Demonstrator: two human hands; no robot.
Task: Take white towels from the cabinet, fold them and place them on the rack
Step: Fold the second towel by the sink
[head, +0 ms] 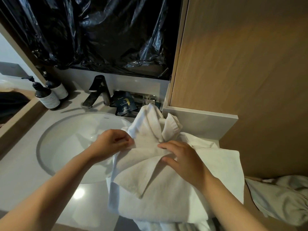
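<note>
On countertop [25, 172] | both hands [110, 144] pinch soft, rumpled white towel [150, 184]

Left hand [112, 142] and right hand [180, 158] both pinch a rumpled white towel [155, 164] beside the sink [70, 147].

You're at a bathroom vanity, hotel-style. Round white basin [70, 140] set in pale counter [21, 177], dark faucet [98, 92] behind it, two pump bottles [47, 95] at left, dark amenity sachets [124, 104] by the wood-panelled cabinet [241, 72].
</note>
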